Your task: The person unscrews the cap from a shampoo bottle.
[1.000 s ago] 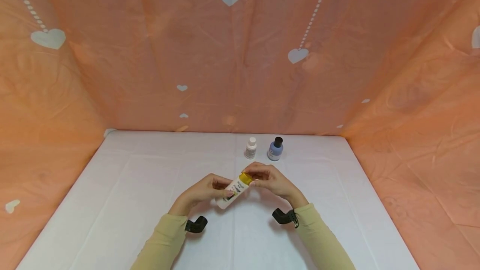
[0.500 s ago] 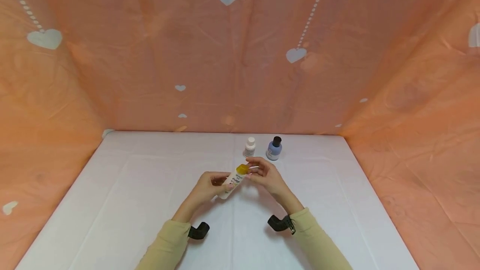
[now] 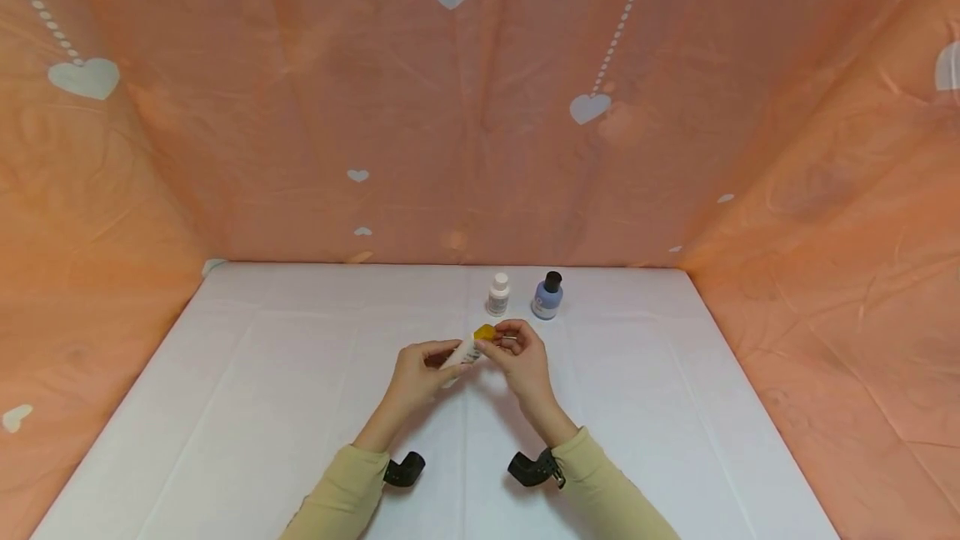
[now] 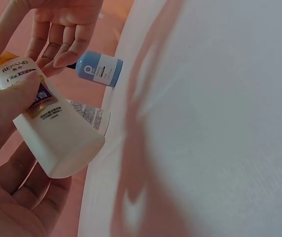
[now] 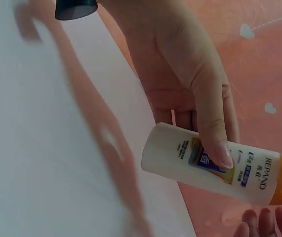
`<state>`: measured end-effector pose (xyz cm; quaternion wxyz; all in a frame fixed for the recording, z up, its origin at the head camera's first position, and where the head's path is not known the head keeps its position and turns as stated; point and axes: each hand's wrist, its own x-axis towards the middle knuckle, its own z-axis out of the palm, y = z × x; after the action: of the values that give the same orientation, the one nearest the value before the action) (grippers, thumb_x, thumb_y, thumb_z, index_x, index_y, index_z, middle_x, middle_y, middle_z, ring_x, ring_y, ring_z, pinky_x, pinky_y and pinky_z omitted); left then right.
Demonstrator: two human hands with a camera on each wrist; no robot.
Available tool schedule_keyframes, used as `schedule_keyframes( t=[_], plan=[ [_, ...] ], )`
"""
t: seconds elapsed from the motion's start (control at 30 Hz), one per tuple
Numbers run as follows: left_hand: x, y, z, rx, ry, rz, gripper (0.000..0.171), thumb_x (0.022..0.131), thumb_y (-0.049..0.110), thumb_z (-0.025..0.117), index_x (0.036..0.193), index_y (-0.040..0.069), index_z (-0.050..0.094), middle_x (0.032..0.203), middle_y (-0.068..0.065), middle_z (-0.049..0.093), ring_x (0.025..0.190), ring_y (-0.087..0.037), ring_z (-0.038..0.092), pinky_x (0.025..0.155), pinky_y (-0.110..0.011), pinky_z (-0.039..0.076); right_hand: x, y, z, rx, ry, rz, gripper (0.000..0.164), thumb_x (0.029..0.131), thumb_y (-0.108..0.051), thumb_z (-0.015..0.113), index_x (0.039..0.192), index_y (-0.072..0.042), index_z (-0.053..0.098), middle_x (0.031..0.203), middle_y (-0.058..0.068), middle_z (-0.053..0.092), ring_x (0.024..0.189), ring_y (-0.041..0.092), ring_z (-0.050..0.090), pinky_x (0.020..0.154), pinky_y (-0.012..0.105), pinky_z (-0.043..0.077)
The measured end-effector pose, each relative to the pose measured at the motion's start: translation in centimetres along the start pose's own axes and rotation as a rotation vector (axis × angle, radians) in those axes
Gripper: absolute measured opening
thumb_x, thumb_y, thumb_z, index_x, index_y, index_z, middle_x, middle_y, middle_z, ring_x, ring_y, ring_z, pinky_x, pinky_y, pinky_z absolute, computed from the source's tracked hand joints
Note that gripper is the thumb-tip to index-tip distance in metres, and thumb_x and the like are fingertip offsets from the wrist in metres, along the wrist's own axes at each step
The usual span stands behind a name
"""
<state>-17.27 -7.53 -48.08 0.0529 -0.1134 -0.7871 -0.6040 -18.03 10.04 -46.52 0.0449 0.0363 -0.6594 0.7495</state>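
A white plastic bottle point(image 3: 462, 353) with a yellow cap point(image 3: 483, 332) is held tilted above the table. My left hand point(image 3: 414, 375) grips its body; in the left wrist view the thumb lies across the printed label point(image 4: 41, 98) and the fingers are behind. My right hand point(image 3: 522, 359) is at the cap end, its thumb and curled fingers on either side of the cap. In the right wrist view the left hand point(image 5: 200, 94) holds the bottle, while the right fingers point(image 5: 264, 222) show at the cap.
Behind the hands stand a small white bottle point(image 3: 498, 296) with a white cap and a blue bottle point(image 3: 547, 297) with a black cap. A white cloth covers the table point(image 3: 262, 407). Orange sheets point(image 3: 300, 107) with hearts rise at the back and both sides.
The right hand has gone from loosely spread fingers to closing about the cap, and its forearm has swung left. The bottle has turned its label more away from the head camera.
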Motion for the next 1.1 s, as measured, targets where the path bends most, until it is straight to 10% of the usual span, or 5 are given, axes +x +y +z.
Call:
schedule_keyframes(
  t=[0.9,1.1],
  plan=[
    [0.0,-1.0,0.7,0.018,0.015,-0.025,0.033,0.075,0.004,0.081,0.106,0.001,0.072,0.095,-0.011,0.071,0.076,-0.016,0.064,0.066,-0.026,0.055,0.2,1.4,0.5,0.012,0.081,-0.032,0.036,0.074,0.001,0.081,0.103,0.007,0.06,0.095,0.014,0.063,0.081,0.018,0.062,0.074,0.023,0.053],
    [-0.1,-1.0,0.7,0.035,0.002,0.021,0.031,0.076,0.004,0.08,0.106,-0.001,0.072,0.093,-0.012,0.071,0.073,-0.017,0.065,0.063,-0.026,0.055,-0.5,-0.7,0.5,-0.031,0.021,-0.041,0.034,0.076,0.005,0.078,0.103,0.011,0.06,0.098,0.017,0.064,0.088,0.023,0.061,0.087,0.042,0.051]
  ],
)
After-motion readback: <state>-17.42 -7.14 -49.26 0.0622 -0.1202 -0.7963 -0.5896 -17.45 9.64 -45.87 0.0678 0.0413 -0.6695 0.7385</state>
